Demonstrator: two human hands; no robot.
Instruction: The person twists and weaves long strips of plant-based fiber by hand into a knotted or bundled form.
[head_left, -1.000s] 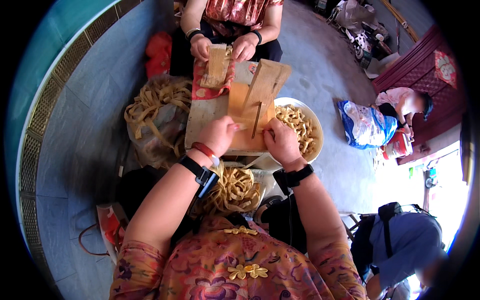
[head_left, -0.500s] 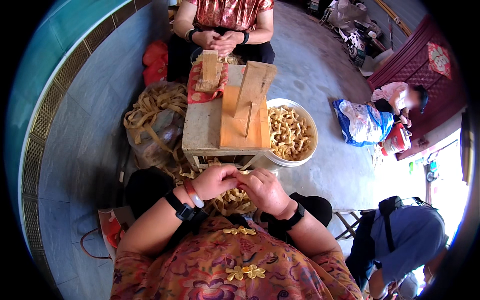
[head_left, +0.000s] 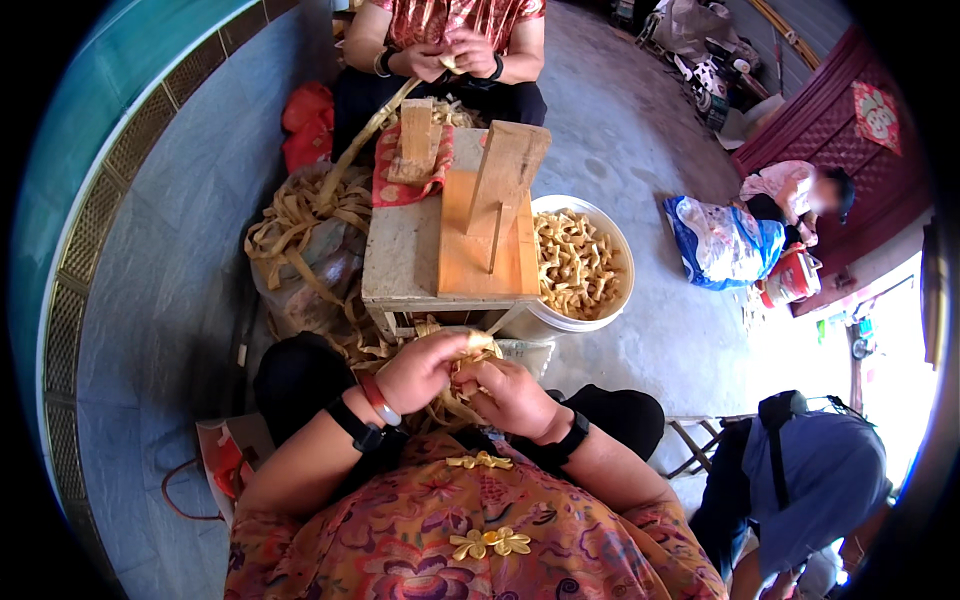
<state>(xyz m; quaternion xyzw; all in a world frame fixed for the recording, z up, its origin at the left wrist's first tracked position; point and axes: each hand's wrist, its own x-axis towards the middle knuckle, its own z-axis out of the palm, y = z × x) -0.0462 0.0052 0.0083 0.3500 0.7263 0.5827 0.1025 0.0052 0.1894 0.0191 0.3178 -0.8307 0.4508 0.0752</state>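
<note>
My left hand (head_left: 420,372) is closed with a tan strip (head_left: 482,342) at its fingertips, above my lap. Close by on the right, my right hand (head_left: 516,398) is curled shut, fingers pinched around part of the same tan material; its exact grip is partly hidden. Beneath both hands lies a heap of loose tan strips (head_left: 447,412). Beyond them stands a low table (head_left: 400,262) bearing a wooden stand (head_left: 508,180) with an upright board and a thin rod. To its right, a white bucket (head_left: 628,285) is full of knotted tan pieces (head_left: 578,262).
Across the table a co-worker's hands (head_left: 445,60) hold a long strip. A wooden block (head_left: 416,140) rests on a red cloth (head_left: 384,180). Left of the table is a bag of strips (head_left: 310,240). Another person (head_left: 810,470) bends at the lower right; a blue-white bag (head_left: 725,245) lies farther off.
My hands have drawn slightly apart, the right moving down and left, and the tan strip now shows at my left fingertips. The co-worker now holds up a long strip.
</note>
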